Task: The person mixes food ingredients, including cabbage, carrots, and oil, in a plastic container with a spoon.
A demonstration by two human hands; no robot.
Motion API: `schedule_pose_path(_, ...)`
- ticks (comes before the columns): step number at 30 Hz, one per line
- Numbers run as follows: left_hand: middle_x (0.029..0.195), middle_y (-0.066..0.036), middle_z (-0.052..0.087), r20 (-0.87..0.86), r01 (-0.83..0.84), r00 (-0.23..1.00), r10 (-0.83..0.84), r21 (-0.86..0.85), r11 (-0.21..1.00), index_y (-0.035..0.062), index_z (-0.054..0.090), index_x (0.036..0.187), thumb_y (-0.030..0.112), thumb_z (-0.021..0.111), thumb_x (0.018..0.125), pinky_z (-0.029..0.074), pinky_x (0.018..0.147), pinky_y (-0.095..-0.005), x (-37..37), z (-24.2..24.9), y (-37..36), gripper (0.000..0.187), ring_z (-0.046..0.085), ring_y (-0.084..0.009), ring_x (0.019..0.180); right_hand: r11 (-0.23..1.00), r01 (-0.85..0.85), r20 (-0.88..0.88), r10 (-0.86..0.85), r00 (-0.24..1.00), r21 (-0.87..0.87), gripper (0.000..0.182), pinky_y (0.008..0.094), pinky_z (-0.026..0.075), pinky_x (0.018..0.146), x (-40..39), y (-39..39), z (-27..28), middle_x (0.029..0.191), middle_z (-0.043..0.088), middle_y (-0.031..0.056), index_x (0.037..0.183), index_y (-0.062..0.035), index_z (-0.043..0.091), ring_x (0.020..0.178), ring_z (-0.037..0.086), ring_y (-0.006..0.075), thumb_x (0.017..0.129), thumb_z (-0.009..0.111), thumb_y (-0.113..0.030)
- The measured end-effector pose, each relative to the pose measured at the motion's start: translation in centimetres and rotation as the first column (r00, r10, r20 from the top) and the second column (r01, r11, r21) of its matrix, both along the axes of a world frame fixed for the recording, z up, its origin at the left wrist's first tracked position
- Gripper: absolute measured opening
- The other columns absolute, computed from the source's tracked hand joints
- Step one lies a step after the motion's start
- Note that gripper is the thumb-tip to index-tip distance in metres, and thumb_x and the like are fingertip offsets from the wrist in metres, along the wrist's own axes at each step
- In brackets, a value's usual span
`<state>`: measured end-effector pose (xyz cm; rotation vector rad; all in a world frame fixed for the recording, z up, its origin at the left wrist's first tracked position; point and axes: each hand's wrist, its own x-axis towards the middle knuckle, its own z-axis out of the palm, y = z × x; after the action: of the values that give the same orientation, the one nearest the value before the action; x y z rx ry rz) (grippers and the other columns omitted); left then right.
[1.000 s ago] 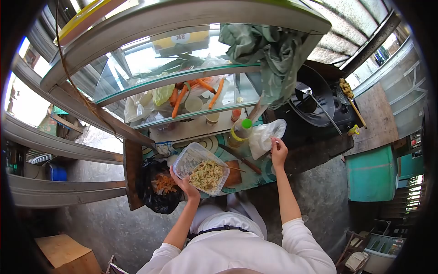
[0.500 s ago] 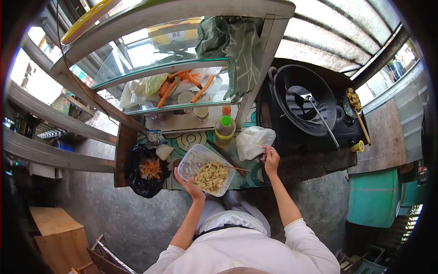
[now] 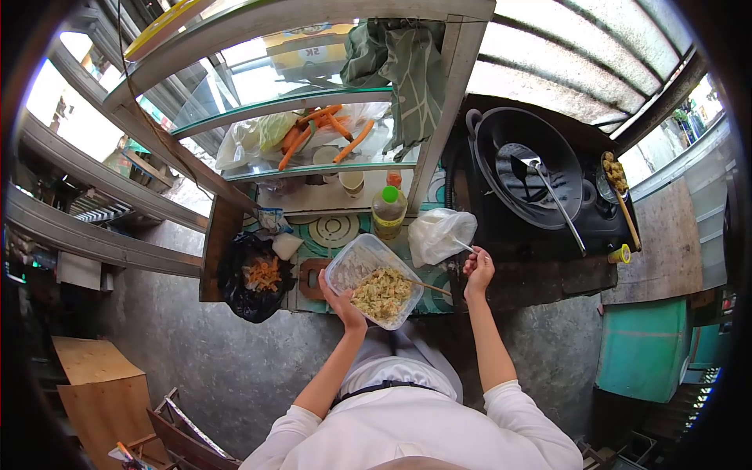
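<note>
My left hand (image 3: 343, 308) grips the left side of a clear plastic container (image 3: 345, 272), which is tilted. Inside lies a pale chopped vegetable mixture (image 3: 380, 293). A thin wooden handle (image 3: 429, 287) rests across the container's right rim. My right hand (image 3: 479, 270) is closed on a small white spoon-like handle (image 3: 464, 246); its far end disappears at a white plastic bag (image 3: 440, 235). What the bag holds is hidden. Just behind the container stands a bottle with a green cap (image 3: 388, 213).
A large black wok (image 3: 501, 141) with a metal ladle sits on the stove at right. Beside it lies a strainer of fried pieces (image 3: 613, 172). A black bag (image 3: 235, 294) with orange peelings is at left. The glass case (image 3: 313, 178) holds carrots and cabbage.
My right hand has moved slightly away from the bag, and more of the white handle shows. The camera view has shifted; the container stays in my left hand.
</note>
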<state>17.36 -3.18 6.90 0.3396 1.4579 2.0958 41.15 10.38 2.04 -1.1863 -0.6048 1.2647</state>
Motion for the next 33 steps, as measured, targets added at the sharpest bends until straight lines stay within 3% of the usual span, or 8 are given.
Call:
schedule_pose_path(11, 0.133, -0.013, 0.032, -0.049, 0.041, 0.998, -0.044, -0.047, 0.998, 0.009, 0.03, 0.141, 0.009, 0.046, 0.071, 0.023, 0.106, -0.0361, -0.1, -0.1, 1.3, 0.072, 0.034, -0.0265, 0.125, 0.999, 0.024, 0.064, -0.027, 0.998, 0.043, 0.027, 0.0188, 0.037, 0.041, 1.6, -0.4, 1.7, 0.071, 0.051, 0.0, 0.097, -0.0025, 0.059, 0.05, 0.047, 0.0059, 0.098, 0.046, -0.026)
schedule_pose_path(23, 0.131, -0.016, 0.035, -0.056, 0.056, 0.997, -0.061, -0.09, 0.994, 0.0074, 0.03, 0.141, 0.011, 0.047, 0.071, 0.023, 0.105, -0.0366, 0.5, -1.7, 2.7, 0.072, 0.036, -0.0277, 0.121, 0.997, -0.011, -0.052, 0.015, 0.999, 0.075, 0.027, 0.0214, 0.038, 0.044, 0.2, -8.1, 8.3, 0.075, 0.053, 0.0021, 0.1, -0.0022, 0.058, 0.052, 0.048, 0.0086, 0.097, 0.047, -0.027)
schedule_pose_path(26, 0.131, -0.016, 0.035, -0.038, 0.059, 0.997, -0.062, -0.082, 0.995, 0.0068, 0.03, 0.141, 0.011, 0.047, 0.07, 0.023, 0.105, -0.0363, 0.6, -1.7, 2.7, 0.072, 0.037, -0.0274, 0.12, 0.986, -0.147, 0.097, 0.14, 0.985, 0.08, 0.026, 0.0205, 0.038, 0.046, -1.7, -10.5, 8.9, 0.075, 0.054, 0.0028, 0.099, -0.0012, 0.059, 0.052, 0.048, 0.0077, 0.098, 0.046, -0.024)
schedule_pose_path(29, 0.131, -0.016, 0.035, -0.02, 0.072, 0.997, -0.073, -0.059, 0.996, 0.0063, 0.03, 0.14, 0.01, 0.047, 0.07, 0.024, 0.105, -0.0358, 0.5, -1.4, 2.6, 0.072, 0.037, -0.0268, 0.119, 0.916, -0.38, 0.439, 0.291, 0.85, 0.129, 0.025, 0.0196, 0.038, 0.049, -3.1, -12.2, 9.5, 0.077, 0.054, 0.0037, 0.098, 0.0008, 0.06, 0.055, 0.049, 0.0066, 0.098, 0.045, -0.019)
schedule_pose_path(33, 0.131, -0.015, 0.036, -0.004, 0.063, 0.998, -0.063, -0.037, 0.997, 0.0062, 0.031, 0.14, 0.01, 0.047, 0.07, 0.025, 0.104, -0.0352, 0.2, -1.5, 2.4, 0.071, 0.037, -0.0262, 0.119, 0.844, -0.489, 0.635, 0.255, 0.729, 0.222, 0.018, 0.0212, 0.041, 0.053, -3.7, -13.1, 10.3, 0.084, 0.06, 0.0072, 0.097, 0.002, 0.063, 0.059, 0.051, 0.0086, 0.095, 0.048, -0.007)
